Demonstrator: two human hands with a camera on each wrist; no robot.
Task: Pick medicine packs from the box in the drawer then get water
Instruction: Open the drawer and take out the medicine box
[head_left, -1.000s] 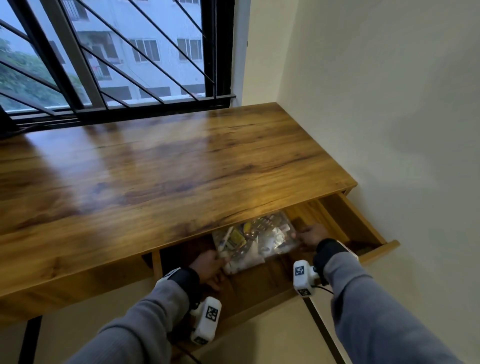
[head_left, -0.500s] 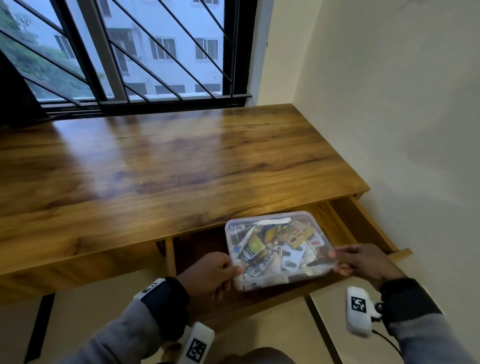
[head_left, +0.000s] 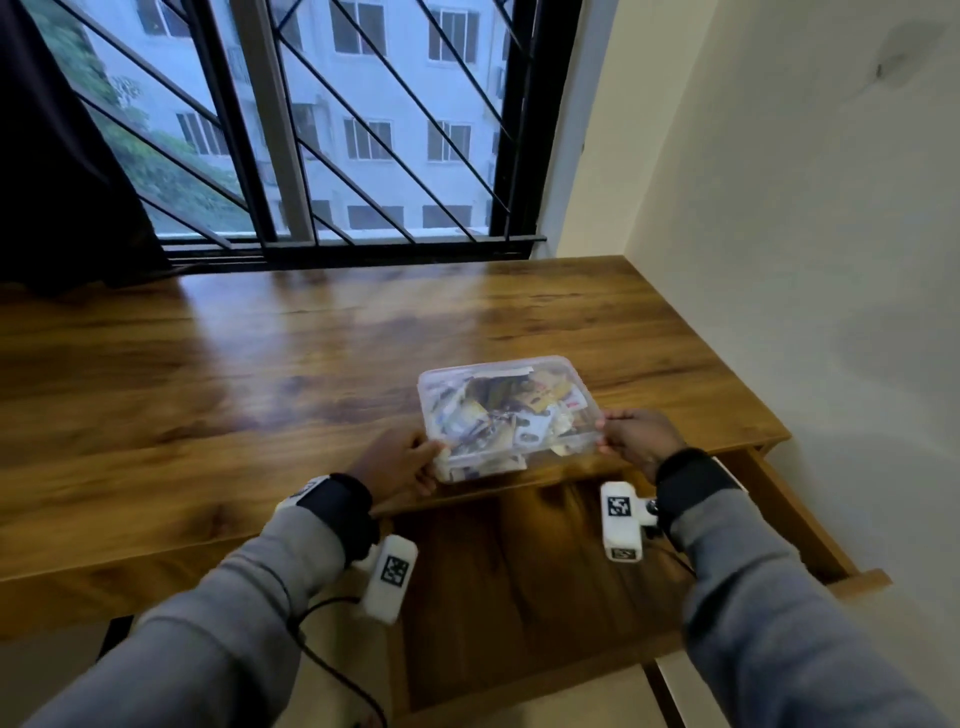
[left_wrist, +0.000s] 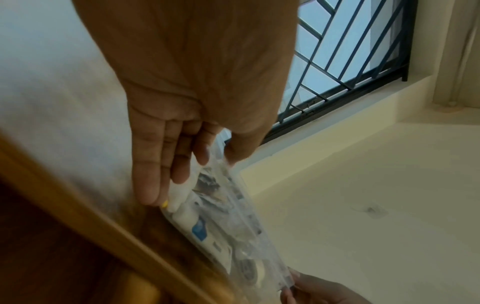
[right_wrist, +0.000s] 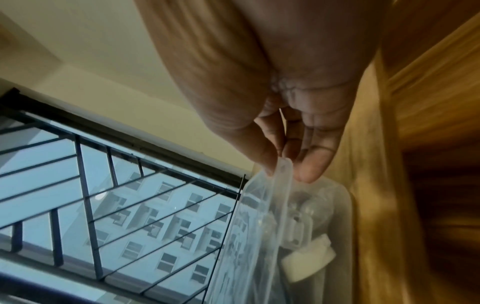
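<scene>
A clear plastic box (head_left: 506, 415) with a lid, full of medicine packs, is at the front edge of the wooden desk (head_left: 208, 395), above the open drawer (head_left: 524, 587). Whether it rests on the desk I cannot tell. My left hand (head_left: 402, 462) grips its left end, thumb on the lid and fingers (left_wrist: 155, 164) underneath. My right hand (head_left: 631, 441) pinches the rim at the right end, and the right wrist view shows the thumb and fingers (right_wrist: 315, 164) on the box (right_wrist: 280, 236) edge. The box (left_wrist: 228, 226) looks blurred in the left wrist view.
The drawer's wooden bottom lies bare below the box, its right side wall (head_left: 795, 519) jutting toward me. A barred window (head_left: 337, 130) and dark curtain (head_left: 57, 156) stand behind the desk. A cream wall (head_left: 805, 234) closes the right side.
Both hands lifted the box out of the drawer and carried it up and forward over the desk's front edge. The view tilted up toward the window.
</scene>
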